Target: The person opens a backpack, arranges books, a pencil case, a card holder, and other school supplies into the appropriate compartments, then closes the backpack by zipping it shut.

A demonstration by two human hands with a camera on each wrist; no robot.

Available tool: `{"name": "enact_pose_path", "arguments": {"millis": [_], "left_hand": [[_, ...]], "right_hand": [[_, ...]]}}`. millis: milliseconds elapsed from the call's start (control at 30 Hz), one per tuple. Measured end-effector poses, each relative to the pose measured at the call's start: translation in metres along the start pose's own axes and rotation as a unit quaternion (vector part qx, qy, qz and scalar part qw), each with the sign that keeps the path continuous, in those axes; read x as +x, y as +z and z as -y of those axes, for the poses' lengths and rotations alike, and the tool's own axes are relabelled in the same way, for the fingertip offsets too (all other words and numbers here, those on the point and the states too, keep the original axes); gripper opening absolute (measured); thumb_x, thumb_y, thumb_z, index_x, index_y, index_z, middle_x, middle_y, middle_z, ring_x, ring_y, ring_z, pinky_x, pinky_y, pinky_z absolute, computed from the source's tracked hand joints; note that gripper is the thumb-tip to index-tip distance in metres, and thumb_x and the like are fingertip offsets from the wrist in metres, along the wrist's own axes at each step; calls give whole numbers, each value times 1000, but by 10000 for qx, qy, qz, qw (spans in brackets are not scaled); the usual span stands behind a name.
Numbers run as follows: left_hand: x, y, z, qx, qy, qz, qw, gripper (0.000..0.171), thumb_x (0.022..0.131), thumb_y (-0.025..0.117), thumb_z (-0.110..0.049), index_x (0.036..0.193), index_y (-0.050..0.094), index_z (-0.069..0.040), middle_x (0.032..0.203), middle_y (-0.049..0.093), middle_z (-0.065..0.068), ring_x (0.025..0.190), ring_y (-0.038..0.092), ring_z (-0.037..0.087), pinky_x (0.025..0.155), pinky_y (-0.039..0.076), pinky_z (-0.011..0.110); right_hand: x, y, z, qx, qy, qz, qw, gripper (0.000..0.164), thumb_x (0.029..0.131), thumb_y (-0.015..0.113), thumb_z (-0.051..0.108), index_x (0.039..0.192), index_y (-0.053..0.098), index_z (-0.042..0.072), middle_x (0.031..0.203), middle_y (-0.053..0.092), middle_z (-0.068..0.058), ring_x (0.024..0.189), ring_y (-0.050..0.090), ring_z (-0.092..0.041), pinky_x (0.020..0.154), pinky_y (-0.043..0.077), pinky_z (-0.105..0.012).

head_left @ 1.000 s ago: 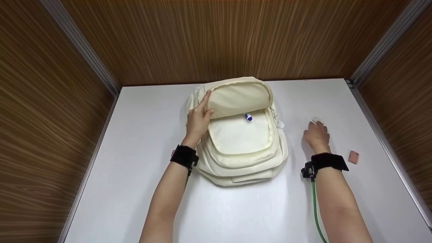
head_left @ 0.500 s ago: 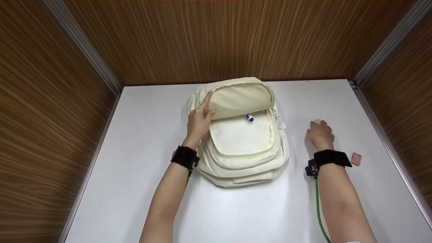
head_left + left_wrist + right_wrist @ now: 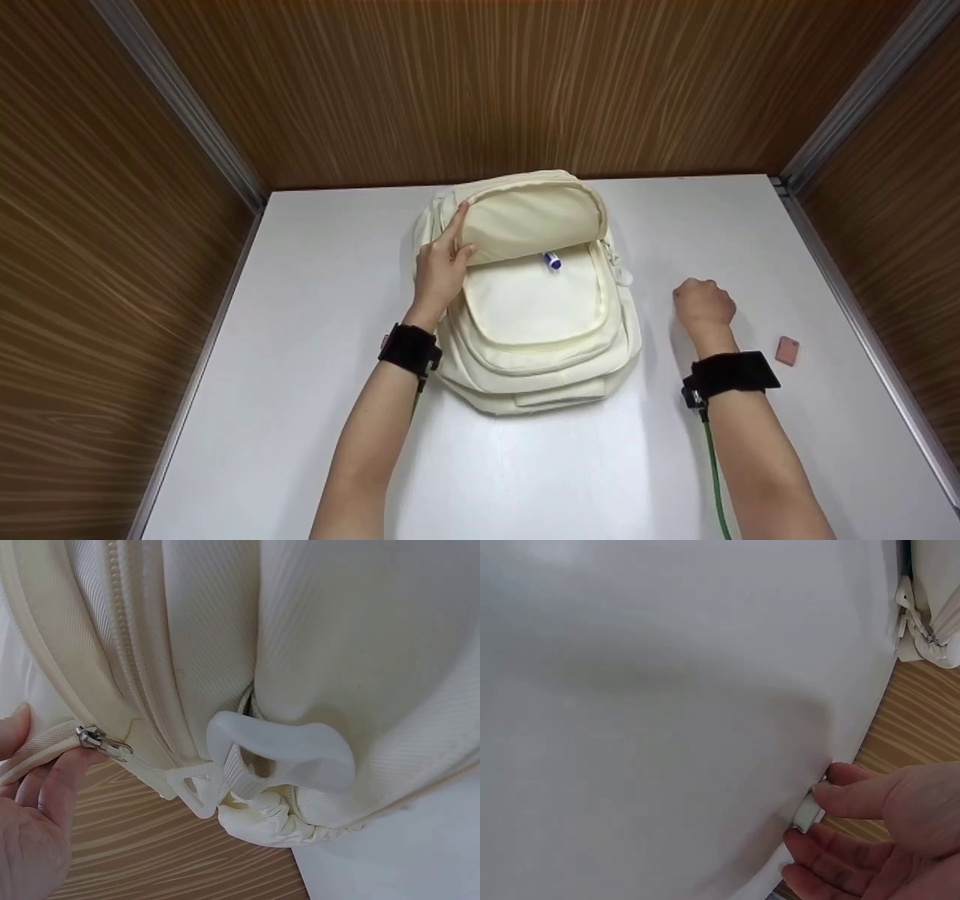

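A cream backpack (image 3: 536,300) lies on the table with its front pocket flap (image 3: 536,217) folded up. My left hand (image 3: 441,266) pinches the flap's edge on the left side; in the left wrist view the fingers (image 3: 56,784) grip the fabric beside a metal zipper pull (image 3: 94,736). From under the flap pokes the blue end of a white marker (image 3: 552,260). To the right of the bag, my right hand (image 3: 705,304) is low over the table. In the right wrist view, its thumb and fingers pinch a small white block (image 3: 808,811), which the hand hides from the head view.
A small pink block (image 3: 787,351) lies on the table to the right of my right wrist. Wood-grain panels (image 3: 480,90) stand behind and at both sides of the white table (image 3: 330,247). A green cable (image 3: 716,472) runs along the right forearm.
My right hand has drawn back slightly toward me, and the white block at its fingertips has gone out of the head view. The left hand and the backpack stay put.
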State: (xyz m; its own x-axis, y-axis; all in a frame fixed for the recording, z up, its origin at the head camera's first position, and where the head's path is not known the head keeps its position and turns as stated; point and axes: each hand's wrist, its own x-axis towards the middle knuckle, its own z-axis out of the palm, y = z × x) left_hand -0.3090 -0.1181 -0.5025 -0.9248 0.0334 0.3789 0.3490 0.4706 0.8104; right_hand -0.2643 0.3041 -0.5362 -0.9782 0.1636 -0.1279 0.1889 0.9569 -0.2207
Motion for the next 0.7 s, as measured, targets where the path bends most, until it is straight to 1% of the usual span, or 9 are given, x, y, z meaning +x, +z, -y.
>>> {"name": "enact_pose_path", "arguments": {"millis": [100,167,233,300,367,433,533,600,700], "left_hand": [[1,0,0,0,-10,-6,10000,69,92,70,-14,150,40,-37,56,37,-2,45,32,10,47,34,27],[1,1,0,-17,3,9,10000,69,92,69,-13,150,39,-36,55,37,-2,45,31,10,46,34,27],[0,1,0,-30,21,23,10000,69,92,69,-12,150,39,-34,55,38,-2,45,30,10,46,34,27],[0,2,0,-46,17,43,10000,69,92,69,-12,151,40,-32,55,38,-2,45,30,9,46,33,26],[-1,2,0,-44,5,51,10000,69,92,69,-11,151,40,-32,55,39,-2,46,30,9,46,33,26],[-1,2,-1,-38,-17,49,10000,69,92,69,-11,151,40,-32,55,39,-2,46,31,9,46,33,26],[-1,2,-1,-42,-43,42,10000,70,92,70,-12,150,39,-34,55,38,-2,45,30,9,46,33,27],[0,3,-1,-60,-54,35,10000,70,92,69,-12,150,39,-34,54,38,-2,44,30,9,45,34,27],[1,3,-1,-69,-49,12,10000,70,92,69,-11,150,39,-35,53,37,-3,43,30,9,45,34,27]], "right_hand": [[-3,-3,2,2,16,302,9995,29,96,50,12,106,70,-6,96,63,-35,76,62,-45,56,50,-48],[-6,-6,5,38,-13,443,9990,28,96,54,15,112,71,-1,107,62,-35,84,63,-49,61,51,-50],[-10,-10,9,122,-69,416,9990,27,95,57,16,116,71,5,117,60,-34,93,61,-52,66,51,-53],[-14,-14,15,325,-143,302,9989,27,93,58,14,115,72,5,118,60,-32,96,60,-51,69,50,-53],[-18,-19,23,591,-254,87,9979,28,91,58,12,115,72,4,119,61,-30,91,62,-47,68,49,-51],[-23,-26,33,943,-374,-68,9948,31,89,57,10,116,71,3,118,62,-30,82,62,-39,63,48,-44],[-31,-37,52,1407,-729,-267,9870,31,90,57,7,117,72,4,113,64,-30,63,54,-26,52,42,-34],[-37,-42,66,1577,-1026,-406,9813,30,89,57,5,116,72,4,110,63,-30,63,54,-23,52,41,-31],[-42,-42,85,1671,-1482,-612,9728,28,89,59,2,112,74,4,105,61,-27,66,60,-25,57,46,-35]]}}
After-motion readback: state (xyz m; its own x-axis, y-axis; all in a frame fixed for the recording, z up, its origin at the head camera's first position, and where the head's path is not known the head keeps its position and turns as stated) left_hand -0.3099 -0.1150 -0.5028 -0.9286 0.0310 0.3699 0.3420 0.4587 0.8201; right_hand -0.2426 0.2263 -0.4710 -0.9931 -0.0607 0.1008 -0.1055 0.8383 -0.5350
